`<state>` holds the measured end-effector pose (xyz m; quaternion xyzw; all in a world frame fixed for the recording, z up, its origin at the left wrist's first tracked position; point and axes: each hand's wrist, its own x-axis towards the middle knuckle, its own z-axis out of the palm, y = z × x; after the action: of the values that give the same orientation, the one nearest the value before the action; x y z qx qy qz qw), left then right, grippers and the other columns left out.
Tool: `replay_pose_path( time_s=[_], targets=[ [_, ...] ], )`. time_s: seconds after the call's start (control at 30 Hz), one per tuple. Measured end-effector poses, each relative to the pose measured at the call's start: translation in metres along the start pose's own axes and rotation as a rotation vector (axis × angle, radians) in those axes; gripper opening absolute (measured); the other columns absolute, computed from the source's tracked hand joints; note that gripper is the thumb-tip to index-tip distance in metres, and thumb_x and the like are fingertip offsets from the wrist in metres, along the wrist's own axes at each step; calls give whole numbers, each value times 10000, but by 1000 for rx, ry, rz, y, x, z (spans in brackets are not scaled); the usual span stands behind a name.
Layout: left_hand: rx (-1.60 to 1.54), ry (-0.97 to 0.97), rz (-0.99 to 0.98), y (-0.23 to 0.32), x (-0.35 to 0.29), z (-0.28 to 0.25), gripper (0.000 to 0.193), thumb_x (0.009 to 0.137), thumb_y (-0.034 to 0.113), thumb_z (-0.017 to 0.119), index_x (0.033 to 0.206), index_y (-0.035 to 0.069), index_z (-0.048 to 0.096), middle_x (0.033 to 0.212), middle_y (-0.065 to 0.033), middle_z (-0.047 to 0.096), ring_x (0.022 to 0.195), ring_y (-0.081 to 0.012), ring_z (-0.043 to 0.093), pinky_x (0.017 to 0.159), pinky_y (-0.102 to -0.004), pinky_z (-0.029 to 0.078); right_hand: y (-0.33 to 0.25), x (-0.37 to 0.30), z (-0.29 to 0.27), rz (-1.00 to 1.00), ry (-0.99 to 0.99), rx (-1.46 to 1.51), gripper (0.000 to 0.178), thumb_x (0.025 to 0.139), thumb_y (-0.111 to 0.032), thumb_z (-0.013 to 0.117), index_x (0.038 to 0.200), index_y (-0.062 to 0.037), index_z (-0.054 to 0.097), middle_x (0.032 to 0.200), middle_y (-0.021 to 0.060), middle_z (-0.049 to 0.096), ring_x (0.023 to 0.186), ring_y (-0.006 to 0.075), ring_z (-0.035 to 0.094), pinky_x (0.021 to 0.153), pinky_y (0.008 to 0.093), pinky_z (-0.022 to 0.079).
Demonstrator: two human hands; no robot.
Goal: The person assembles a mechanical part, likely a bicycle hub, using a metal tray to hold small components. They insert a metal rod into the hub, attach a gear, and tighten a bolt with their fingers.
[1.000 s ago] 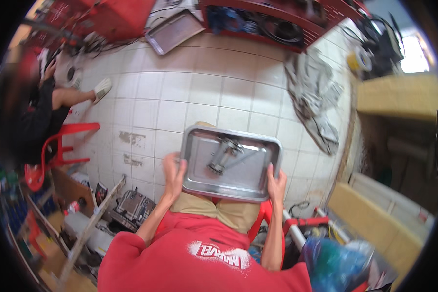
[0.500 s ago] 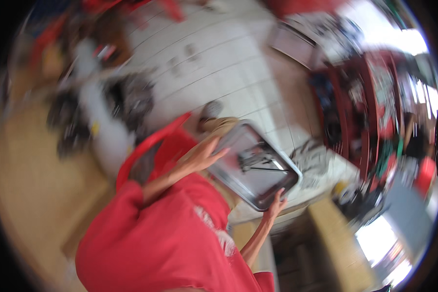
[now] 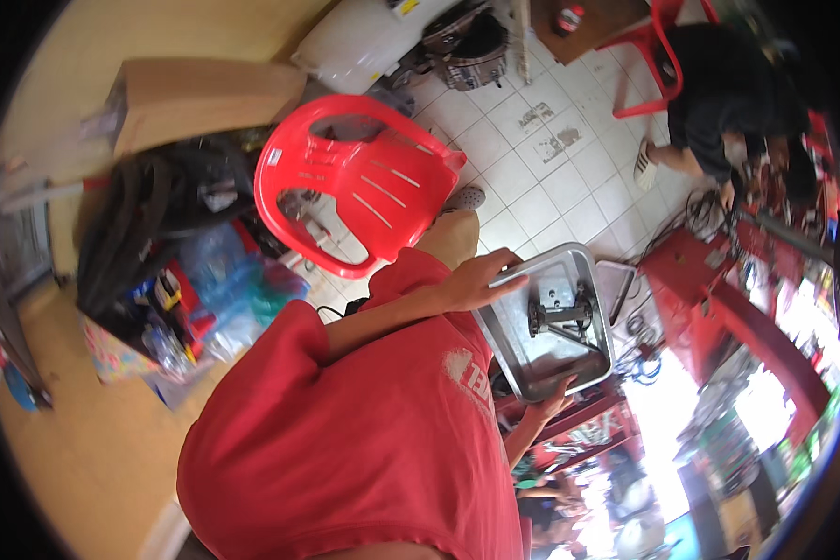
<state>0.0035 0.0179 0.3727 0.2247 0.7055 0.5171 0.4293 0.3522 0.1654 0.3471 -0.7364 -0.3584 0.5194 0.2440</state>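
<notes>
A rectangular metal tray (image 3: pixel 521 362) is held level in front of my red shirt. My left hand (image 3: pixel 483 280) grips its near left rim, thumb over the edge, fingers partly under it. On the right side my right hand (image 3: pixel 556 401) grasps the lower rim, its thumb showing and the other fingers hidden below. Inside the tray lies a dark, greasy metal part with a cylindrical body and flanged ends (image 3: pixel 562 315). A rod-like piece rests beside it, and a few small round pieces sit near the far side.
A red plastic chair (image 3: pixel 383 177) stands just left of the tray. Bags and black tubing (image 3: pixel 140 215) are heaped further left, near a cardboard box (image 3: pixel 205 103). At the upper right, another person in black (image 3: pixel 733 93) bends over beside red metal equipment (image 3: pixel 691 271). White floor tiles (image 3: pixel 532 177) lie ahead.
My view has swung left, bringing the red chair and bagged heap into sight. The tray stays in both hands and appears further right. The blur has cleared, and the person in black now shows.
</notes>
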Motion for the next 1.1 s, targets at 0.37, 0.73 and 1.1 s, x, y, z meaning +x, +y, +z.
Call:
replay_pose_path(
  time_s=[0.37, 0.73, 1.1],
  targets=[
    [-29, 468, -129, 29, -99, 28, 531, 1062, 488, 455, 1162, -3, 633, 1006, -132, 604, 895, -256, 567, 810, -358, 454, -141, 95, 104, -225, -881, -142, 453, 1000, -284, 676, 1338, 2, 580, 1226, 104, 629, 1029, 232, 637, 872, 411, 554],
    [62, 1103, -293, -87, -186, 80, 377, 866, 234, 716, 1172, 58, 585, 834, -156, 693, 772, -378, 704, 733, -454, 553, -122, 42, 243, -629, -1377, -721, 333, 1027, -240, 645, 1176, 57, 672, 1051, 52, 692, 921, 129, 585, 823, 294, 490],
    [-22, 1326, -663, -301, -230, 44, 370, 770, 290, 840, 933, 26, 639, 865, -159, 712, 773, -376, 698, 719, -475, 544, 115, -6, 424, -705, -1568, -1135, 347, 1003, -138, 607, 1305, 32, 592, 1159, 112, 696, 1056, 173, 619, 930, 317, 474]
  ],
)
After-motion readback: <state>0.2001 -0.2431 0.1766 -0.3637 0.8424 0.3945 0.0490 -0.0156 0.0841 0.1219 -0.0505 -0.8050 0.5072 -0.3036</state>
